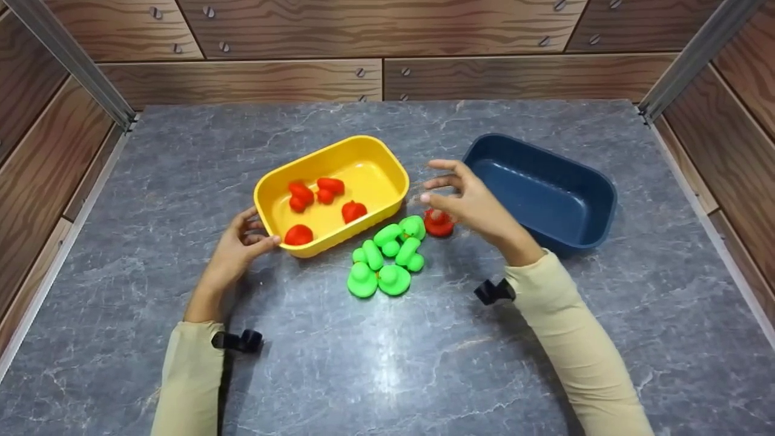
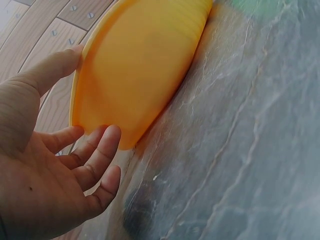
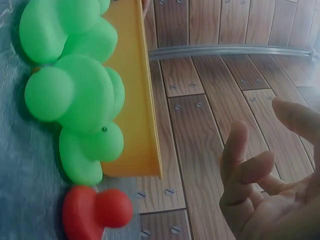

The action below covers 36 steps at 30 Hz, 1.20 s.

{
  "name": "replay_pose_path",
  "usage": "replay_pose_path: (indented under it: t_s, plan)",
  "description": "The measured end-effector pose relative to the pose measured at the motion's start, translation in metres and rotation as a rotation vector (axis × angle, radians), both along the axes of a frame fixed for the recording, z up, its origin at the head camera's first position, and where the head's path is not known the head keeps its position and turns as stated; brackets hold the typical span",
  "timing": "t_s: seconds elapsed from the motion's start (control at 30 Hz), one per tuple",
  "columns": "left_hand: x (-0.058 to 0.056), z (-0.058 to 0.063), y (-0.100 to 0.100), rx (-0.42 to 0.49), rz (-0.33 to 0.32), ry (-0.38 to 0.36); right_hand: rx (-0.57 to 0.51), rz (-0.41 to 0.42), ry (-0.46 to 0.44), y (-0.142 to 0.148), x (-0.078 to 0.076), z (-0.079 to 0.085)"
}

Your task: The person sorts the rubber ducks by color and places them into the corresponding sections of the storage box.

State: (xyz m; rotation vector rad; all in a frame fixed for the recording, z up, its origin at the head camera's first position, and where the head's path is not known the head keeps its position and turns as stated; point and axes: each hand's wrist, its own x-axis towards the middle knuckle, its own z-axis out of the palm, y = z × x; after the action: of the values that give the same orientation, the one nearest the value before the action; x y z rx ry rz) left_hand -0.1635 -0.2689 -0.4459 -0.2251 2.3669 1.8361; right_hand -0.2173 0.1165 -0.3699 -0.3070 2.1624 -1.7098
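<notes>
My left hand [image 1: 235, 251] holds the lower left corner of a yellow bin [image 1: 339, 235], with the thumb at its rim and the fingers along the outer end wall. Inside that bin lie several red rubber ducks [image 1: 299, 235], some tipped over. My right hand [image 1: 469, 197] hovers with spread, slightly bent fingers and nothing between them. Under it, a single red duck [image 1: 439, 225] sits on the table, partly covered by the hand in the head view. Beside this duck, several green rubber ducks [image 1: 393, 280] are bunched in front of the yellow bin, some upright and some on their sides.
A dark blue bin [image 1: 545, 194] stands to the right, behind my right forearm, with no ducks visible in it. The grey marbled table [image 1: 375, 375] is bounded by wood-pattern panels [image 1: 387, 27] at the back and sides. Each wrist wears a small black camera mount.
</notes>
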Motion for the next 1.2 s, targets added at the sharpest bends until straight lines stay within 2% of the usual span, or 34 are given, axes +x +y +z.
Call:
replay_pose_path:
  t_s: [0.17,0.4,0.63,0.8,0.97,1.2]
  plan:
    - [0.0,0.0,-0.001,-0.02,-0.008,-0.004,0.049,0.003,0.018,0.01,-0.002,-0.004]
    - [-0.001,-0.001,-0.002,-0.026,-0.01,-0.007,0.116,0.043,0.008,0.021,-0.005,-0.018]
    - [-0.002,-0.002,-0.001,-0.025,0.0,-0.009,0.207,0.065,0.035,0.025,-0.006,-0.029]
    - [-0.001,-0.001,0.0,-0.028,0.004,-0.011,0.255,0.075,0.019,0.026,-0.009,-0.037]
    - [0.0,0.001,0.0,-0.022,0.003,-0.014,0.268,0.097,0.012,0.026,-0.01,-0.04]
    - [0.0,0.0,0.0,-0.011,-0.011,0.01,0.307,0.154,0.06,0.023,-0.008,-0.043]
